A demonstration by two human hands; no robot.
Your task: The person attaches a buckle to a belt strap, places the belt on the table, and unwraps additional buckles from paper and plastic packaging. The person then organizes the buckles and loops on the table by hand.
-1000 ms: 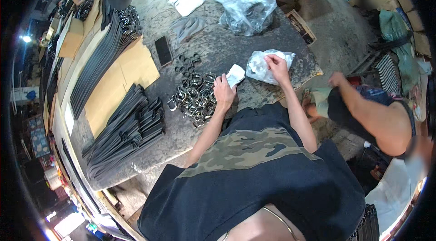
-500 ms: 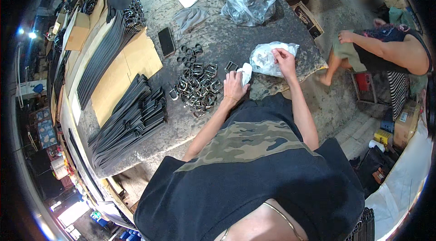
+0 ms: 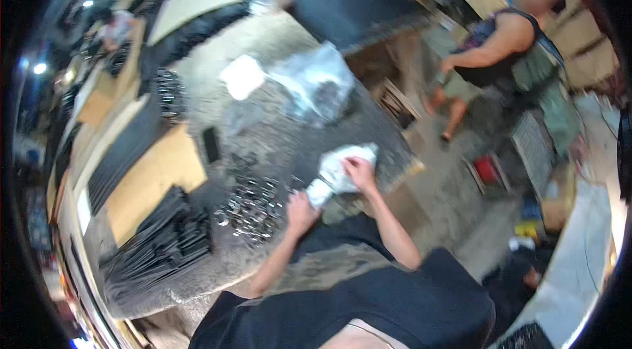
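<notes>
My left hand [image 3: 301,213] is curled at the near end of a small white packet [image 3: 318,192], which sits between its thumb and fingers. My right hand [image 3: 359,173] is pinched together over a clear plastic bag [image 3: 332,166] with whitish contents; whatever is between its fingertips is too blurred to tell. Left of my left hand lies a heap of shiny metal buckles [image 3: 251,212] on the dark, worn table [image 3: 263,142]. One loose buckle [image 3: 294,182] lies just beyond that hand.
Black straps [image 3: 161,237] are piled at the table's left, beside a cardboard sheet [image 3: 158,181]. Farther off are a phone [image 3: 210,144], a white packet [image 3: 242,77] and a large clear bag [image 3: 316,86]. Another person [image 3: 494,46] stands right of the table, near a red-seated stool [image 3: 487,170].
The view has swung, so the table and both hands appear lower and further left, and blurred. My hands keep about the same places at the bag and packet. The other person now appears more upright.
</notes>
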